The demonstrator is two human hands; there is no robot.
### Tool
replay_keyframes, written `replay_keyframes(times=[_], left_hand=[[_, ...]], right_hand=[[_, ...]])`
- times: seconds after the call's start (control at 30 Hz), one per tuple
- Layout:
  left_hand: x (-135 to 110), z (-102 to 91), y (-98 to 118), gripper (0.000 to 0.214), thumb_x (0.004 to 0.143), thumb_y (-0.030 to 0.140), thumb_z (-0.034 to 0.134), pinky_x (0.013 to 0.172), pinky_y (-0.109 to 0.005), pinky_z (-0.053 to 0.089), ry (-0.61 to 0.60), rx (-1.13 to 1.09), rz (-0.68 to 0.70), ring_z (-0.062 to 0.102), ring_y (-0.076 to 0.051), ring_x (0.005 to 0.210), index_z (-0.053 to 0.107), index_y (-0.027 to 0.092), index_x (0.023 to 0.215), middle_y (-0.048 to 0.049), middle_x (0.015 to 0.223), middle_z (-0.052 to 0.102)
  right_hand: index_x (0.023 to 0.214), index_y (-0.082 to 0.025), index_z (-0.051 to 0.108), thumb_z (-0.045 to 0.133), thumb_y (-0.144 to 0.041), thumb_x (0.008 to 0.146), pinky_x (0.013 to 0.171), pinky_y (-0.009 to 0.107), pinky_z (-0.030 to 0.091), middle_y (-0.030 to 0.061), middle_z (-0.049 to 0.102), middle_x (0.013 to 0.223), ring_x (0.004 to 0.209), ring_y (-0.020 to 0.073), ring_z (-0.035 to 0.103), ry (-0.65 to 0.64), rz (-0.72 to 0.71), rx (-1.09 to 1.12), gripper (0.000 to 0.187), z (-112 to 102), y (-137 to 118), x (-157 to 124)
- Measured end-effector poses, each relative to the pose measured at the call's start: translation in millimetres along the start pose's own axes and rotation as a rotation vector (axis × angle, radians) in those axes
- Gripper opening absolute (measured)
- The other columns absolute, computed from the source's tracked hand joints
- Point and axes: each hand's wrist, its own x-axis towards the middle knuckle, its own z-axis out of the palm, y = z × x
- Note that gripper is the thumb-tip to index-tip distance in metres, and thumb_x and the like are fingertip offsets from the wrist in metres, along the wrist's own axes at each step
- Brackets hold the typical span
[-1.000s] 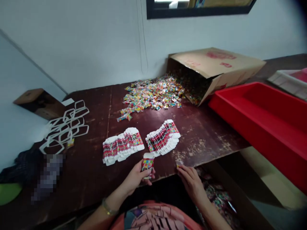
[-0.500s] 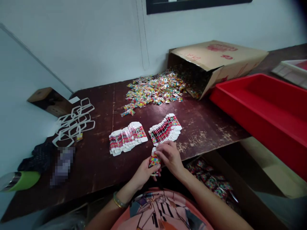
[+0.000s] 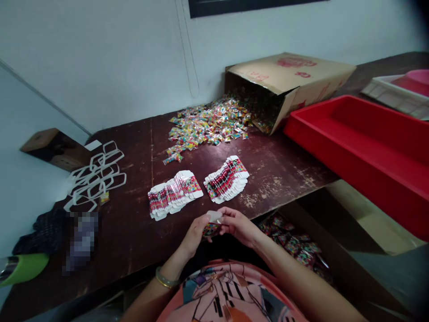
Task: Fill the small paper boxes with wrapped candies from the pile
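A small printed carton (image 3: pixel 211 230), red and multicoloured with a white end flap, is between my two hands just in front of the table edge. My left hand (image 3: pixel 195 233) is closed on its left side, thumb near the flap. With fingers bent, my right hand (image 3: pixel 238 227) pinches the right side by the flap. Two rows of flattened cartons lie fanned out on the table beyond: a left row (image 3: pixel 174 195) and a right row (image 3: pixel 226 180). Farther back spreads a heap of small wrapped candies (image 3: pixel 208 123).
A cardboard box (image 3: pixel 284 74) lies on its side, candies at its mouth. The red tray (image 3: pixel 355 165) overhangs the table's right edge. Below, an open carton holds filled packets (image 3: pixel 298 246). White frame-like loops (image 3: pixel 100 172), a dark cloth (image 3: pixel 40 232) and a green cup (image 3: pixel 31 268) are at left.
My hands have turned the carton so its white flap now faces up, and my right hand has come down beside it. The camera view has shifted slightly to the right.
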Motion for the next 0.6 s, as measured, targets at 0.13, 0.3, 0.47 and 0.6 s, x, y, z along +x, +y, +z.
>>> replay_keyframes(times=[0.13, 0.3, 0.47, 0.6], left_hand=[[1, -2.4, 0, 0.038, 0.076, 0.043, 0.062, 0.05, -0.02, 0.045, -0.053, 0.104, 0.059, 0.057, -0.017, 0.072, 0.068, 0.015, 0.101, -0.0048, 0.085, 0.066], [2, -3.8, -3, 0.043, 0.081, 0.048, 0.053, 0.05, -0.023, 0.046, -0.026, -0.089, -0.05, 0.059, -0.021, 0.077, 0.066, 0.013, 0.101, -0.0078, 0.083, 0.067], [-7, -10.9, -1, 0.037, 0.08, 0.038, 0.059, 0.063, -0.027, 0.05, -0.165, -0.226, 0.012, 0.058, -0.021, 0.086, 0.064, 0.015, 0.109, -0.0076, 0.097, 0.065], [-12, -14.9, -5, 0.043, 0.081, 0.037, 0.064, 0.056, -0.025, 0.049, -0.159, -0.227, -0.059, 0.06, -0.02, 0.08, 0.058, 0.018, 0.119, -0.0064, 0.092, 0.063]], right_hand=[[0.085, -0.017, 0.066, 0.066, -0.023, 0.074, 0.068, 0.026, 0.05, 0.0013, 0.063, 0.081, 0.073, 0.0135, 0.058, 0.055, -0.257, -0.492, 0.013, 9, -13, 2], [0.104, -0.021, 0.071, 0.052, -0.032, 0.091, 0.085, 0.03, 0.048, 0.0066, 0.065, 0.102, 0.093, 0.0171, 0.061, -0.036, -0.487, -0.79, 0.025, 16, -24, -2], [0.097, -0.022, 0.074, 0.06, -0.035, 0.087, 0.08, 0.03, 0.05, 0.0062, 0.068, 0.094, 0.086, 0.0174, 0.063, 0.042, -0.496, -0.78, 0.021, 13, -21, 1], [0.111, -0.024, 0.069, 0.055, -0.032, 0.091, 0.086, 0.033, 0.049, 0.0079, 0.066, 0.108, 0.094, 0.0182, 0.061, -0.026, -0.604, -0.901, 0.026, 13, -7, 4]])
